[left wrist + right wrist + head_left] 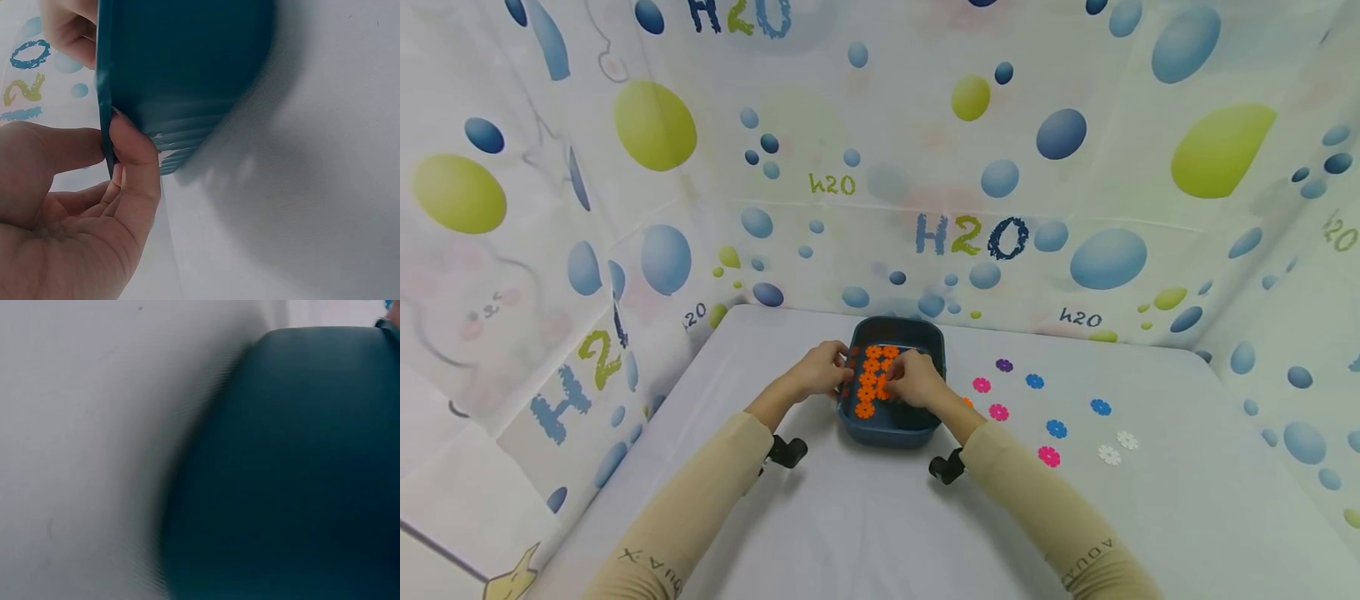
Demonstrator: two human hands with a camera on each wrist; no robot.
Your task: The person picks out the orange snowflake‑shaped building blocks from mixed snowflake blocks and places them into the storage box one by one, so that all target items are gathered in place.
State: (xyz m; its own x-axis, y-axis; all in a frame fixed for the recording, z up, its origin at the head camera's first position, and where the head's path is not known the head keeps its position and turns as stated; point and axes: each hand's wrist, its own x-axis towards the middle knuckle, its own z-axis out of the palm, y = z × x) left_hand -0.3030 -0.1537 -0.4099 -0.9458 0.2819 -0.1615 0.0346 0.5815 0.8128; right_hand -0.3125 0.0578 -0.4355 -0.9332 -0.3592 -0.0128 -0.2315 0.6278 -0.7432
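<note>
A dark blue-teal plastic tub (891,435) stands on the white table, shown from outside in both wrist views. Inside it, orange flower-shaped pieces (866,392) lie in rows, with darker red-brown ones (853,353) along its left side. My left hand (822,369) pinches the tub's left rim; in the left wrist view the thumb and fingers grip its edge (105,94). My right hand (917,383) reaches over the right side into the tub, its curled fingertips pinching an orange piece at the rows. The tub wall (287,462) hides those fingertips in the right wrist view.
Right of the tub, loose flower pieces lie scattered: a purple one (1004,365), pink ones (998,412), blue ones (1056,428) and white ones (1108,454). An orange one (967,402) shows beside the right wrist. Patterned curtains (880,167) enclose the table.
</note>
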